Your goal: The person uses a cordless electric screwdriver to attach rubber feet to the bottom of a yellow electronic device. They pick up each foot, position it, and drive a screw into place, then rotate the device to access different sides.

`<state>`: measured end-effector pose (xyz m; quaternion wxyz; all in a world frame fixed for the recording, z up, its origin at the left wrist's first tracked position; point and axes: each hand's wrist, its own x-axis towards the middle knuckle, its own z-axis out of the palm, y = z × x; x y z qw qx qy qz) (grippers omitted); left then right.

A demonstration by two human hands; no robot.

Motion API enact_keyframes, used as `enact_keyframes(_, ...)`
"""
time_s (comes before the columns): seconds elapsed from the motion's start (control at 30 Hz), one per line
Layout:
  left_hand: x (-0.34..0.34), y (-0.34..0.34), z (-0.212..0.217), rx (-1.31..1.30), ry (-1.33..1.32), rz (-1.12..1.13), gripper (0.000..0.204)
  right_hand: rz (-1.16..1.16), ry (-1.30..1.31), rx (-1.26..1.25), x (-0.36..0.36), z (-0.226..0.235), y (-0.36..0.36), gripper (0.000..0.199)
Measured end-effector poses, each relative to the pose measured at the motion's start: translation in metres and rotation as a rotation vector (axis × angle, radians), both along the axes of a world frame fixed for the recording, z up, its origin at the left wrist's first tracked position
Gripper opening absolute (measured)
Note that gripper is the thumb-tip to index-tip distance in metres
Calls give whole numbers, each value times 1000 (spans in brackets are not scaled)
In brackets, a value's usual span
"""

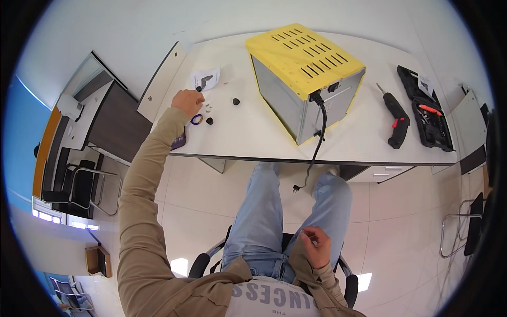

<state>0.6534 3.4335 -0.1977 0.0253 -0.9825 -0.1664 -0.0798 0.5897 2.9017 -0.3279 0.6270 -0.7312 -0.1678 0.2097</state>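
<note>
And here's the room, white walls (142,26) wrapping round the far side, with a blue panel (25,137) blazing away at far left beside an orange band (45,153)! Centre stage, a white desk (227,58), dark along its front edge, pale drawers (377,173) tucked beneath at right. Over on the left, another desk (119,124) shows its dark panel, and just below it sits a black chair (82,185) on a shiny metal frame. Far right, 1 more black chair (473,227)! Down below, glossy pale tiles (195,190), and 2 bright patches of light (364,281) gleaming there!
</note>
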Motion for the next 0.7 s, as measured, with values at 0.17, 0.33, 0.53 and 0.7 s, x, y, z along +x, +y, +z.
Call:
enact_keyframes(0.17,8,2,-9,142,-18,-114,13,-15,-46,10,-1,4,0,18)
enact_keyframes(0.33,10,7,-22,186,-24,-161,13,-31,-59,-13,2,6,-4,17)
enact_keyframes(0.53,5,6,-12,79,-143,-83,8,-115,-161,39,20,11,-4,16)
enact_keyframes(0.7,-7,-9,13,-29,-260,-18,11,-345,-559,-28,82,51,-27,15)
